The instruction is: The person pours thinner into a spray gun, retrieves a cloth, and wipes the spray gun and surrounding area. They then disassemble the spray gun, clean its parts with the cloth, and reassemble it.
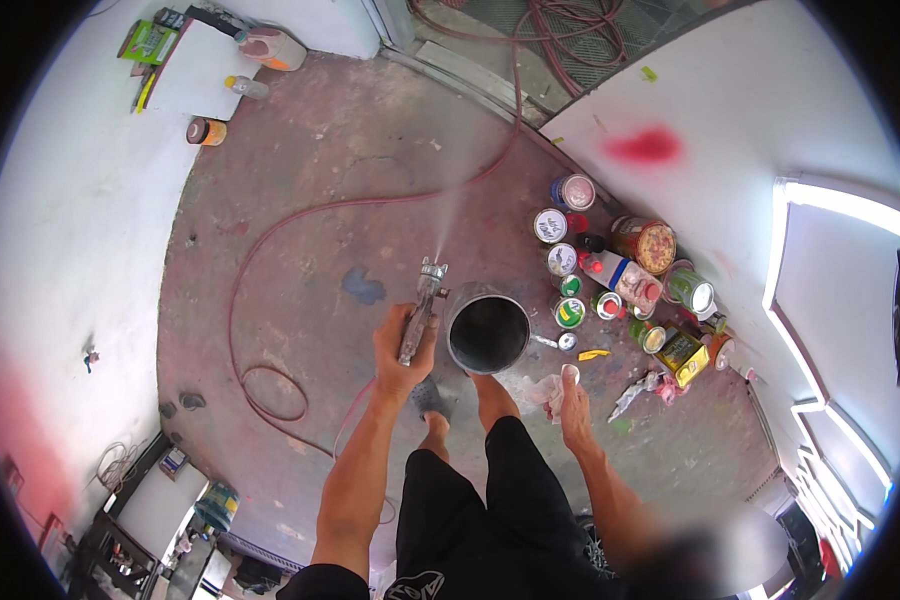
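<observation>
A paint-stained floor (pixel 350 200) spreads ahead of and beneath both hands, with white walls curving round it. A red air hose (pixel 270 230) runs from far ahead, sweeps out to the left of the left hand (pixel 402 345) and coils on the floor down and to its left. Well to the right of the hands, along the right wall, stands a cluster of paint cans (pixel 610 270) and bottles. Just right of the left hand, touching the tool it carries, is the spray gun's open metal cup (pixel 487 333), dark inside.

The left hand's grip is closed round the handle of the spray gun (pixel 425 300), whose nozzle points ahead and away; a thin grey mist leaves the nozzle and fans forward. The right hand (pixel 573 408) hangs lower and to the right, its grip closed on a crumpled pale rag (pixel 547 392).
</observation>
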A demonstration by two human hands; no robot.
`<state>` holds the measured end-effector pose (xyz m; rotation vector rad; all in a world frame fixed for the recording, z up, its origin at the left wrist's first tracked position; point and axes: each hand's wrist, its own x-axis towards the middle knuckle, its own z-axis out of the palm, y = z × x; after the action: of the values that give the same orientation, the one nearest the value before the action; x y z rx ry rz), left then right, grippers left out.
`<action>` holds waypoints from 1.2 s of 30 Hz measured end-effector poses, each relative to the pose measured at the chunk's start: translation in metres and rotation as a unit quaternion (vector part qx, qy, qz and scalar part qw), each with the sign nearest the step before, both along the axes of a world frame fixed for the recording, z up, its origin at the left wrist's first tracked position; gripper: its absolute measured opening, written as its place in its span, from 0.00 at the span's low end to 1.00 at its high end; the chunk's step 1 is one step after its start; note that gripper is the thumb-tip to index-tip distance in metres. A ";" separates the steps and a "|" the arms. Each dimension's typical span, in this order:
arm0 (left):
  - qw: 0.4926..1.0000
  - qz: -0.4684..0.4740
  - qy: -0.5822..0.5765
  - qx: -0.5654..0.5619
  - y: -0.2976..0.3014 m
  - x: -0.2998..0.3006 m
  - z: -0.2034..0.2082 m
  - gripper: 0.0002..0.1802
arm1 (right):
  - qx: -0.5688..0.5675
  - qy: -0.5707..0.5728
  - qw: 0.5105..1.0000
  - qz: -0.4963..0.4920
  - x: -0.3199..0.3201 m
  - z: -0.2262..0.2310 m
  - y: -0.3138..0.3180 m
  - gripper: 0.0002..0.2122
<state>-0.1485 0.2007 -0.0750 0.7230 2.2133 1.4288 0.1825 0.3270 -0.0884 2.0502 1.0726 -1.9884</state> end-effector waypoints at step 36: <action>0.997 0.052 -0.044 0.022 -0.008 0.003 0.021 0.10 | -0.002 0.067 0.996 0.055 -0.045 -0.020 -0.030 0.14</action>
<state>-0.1457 0.1931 -0.0536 0.5545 2.1865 1.5330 0.1374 0.2972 -0.1085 1.8343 1.1783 -2.0956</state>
